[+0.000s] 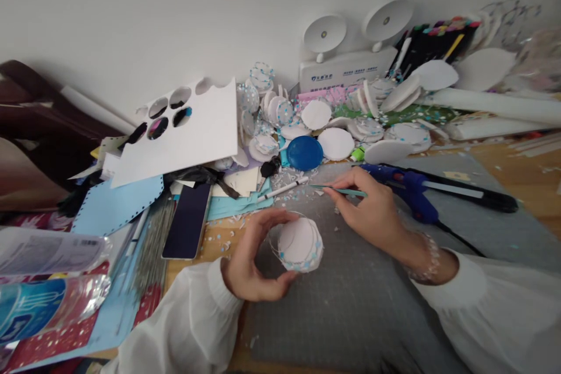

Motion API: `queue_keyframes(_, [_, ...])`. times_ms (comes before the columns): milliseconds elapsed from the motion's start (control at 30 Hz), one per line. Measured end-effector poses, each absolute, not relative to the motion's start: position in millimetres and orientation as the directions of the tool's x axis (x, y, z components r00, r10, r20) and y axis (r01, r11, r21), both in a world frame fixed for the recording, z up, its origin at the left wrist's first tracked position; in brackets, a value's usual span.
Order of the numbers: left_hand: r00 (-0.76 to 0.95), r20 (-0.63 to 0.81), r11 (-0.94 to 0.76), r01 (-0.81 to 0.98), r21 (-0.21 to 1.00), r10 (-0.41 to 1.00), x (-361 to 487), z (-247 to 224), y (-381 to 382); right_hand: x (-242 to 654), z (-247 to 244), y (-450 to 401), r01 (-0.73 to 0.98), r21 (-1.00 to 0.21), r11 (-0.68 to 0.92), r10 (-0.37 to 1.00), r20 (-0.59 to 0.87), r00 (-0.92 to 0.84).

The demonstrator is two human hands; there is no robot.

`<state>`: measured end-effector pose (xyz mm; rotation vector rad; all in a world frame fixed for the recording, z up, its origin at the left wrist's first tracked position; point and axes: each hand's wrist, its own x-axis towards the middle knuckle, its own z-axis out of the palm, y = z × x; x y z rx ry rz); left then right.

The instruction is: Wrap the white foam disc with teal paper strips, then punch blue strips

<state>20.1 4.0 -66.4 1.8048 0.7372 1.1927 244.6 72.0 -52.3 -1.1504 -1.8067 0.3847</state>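
Observation:
Between the thumb and fingers of my left hand (258, 260) is a round white foam disc (300, 242), wound with thin wire and dotted with pale blue and white bits along its lower edge. My right hand (368, 204) pinches a pair of teal tweezers (346, 191), whose tip points left over the grey cutting mat (333, 315). Whether the tweezers grip anything is too small to tell. Left of their tip lies a white pen (283, 189). A blue glue gun (407, 187) rests just beyond my right hand, its cord running right.
A blue round lid (304, 153) lies among several white foam discs (336, 144). A white board with round holes (188, 134) leans at the back left. A phone (187, 221) and a plastic bottle (48, 304) are at left. A twin-headed lamp (346, 64) stands by the wall.

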Motion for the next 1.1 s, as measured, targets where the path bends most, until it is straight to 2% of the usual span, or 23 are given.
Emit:
queue_keyframes(100, [0.376,0.456,-0.500,0.023,0.866,0.807,20,-66,3,248,-51,70,0.539,-0.671,0.510,0.833,0.542,-0.113])
queue_keyframes(467, [0.461,0.375,-0.506,0.199,0.839,0.804,14,-67,4,243,-63,73,0.534,-0.668,0.519,0.845,0.497,-0.199])
queue_keyframes(700, [0.502,0.371,-0.549,0.271,0.791,0.782,16,-57,7,246,-56,69,0.529,-0.675,0.515,0.845,0.503,-0.180])
queue_keyframes(833, [0.552,0.331,-0.563,0.324,0.760,0.765,15,-56,7,255,-47,58,0.466,-0.762,0.449,0.879,0.470,-0.077])
queue_keyframes(967, [0.633,0.271,-0.578,0.347,0.738,0.725,17,-54,8,266,-41,44,0.304,-0.891,0.336,0.933,0.360,0.021])
queue_keyframes(1100, [0.730,0.235,-0.615,0.307,0.726,0.642,18,-50,12,272,-44,32,0.216,-0.925,0.312,0.943,0.329,0.044])
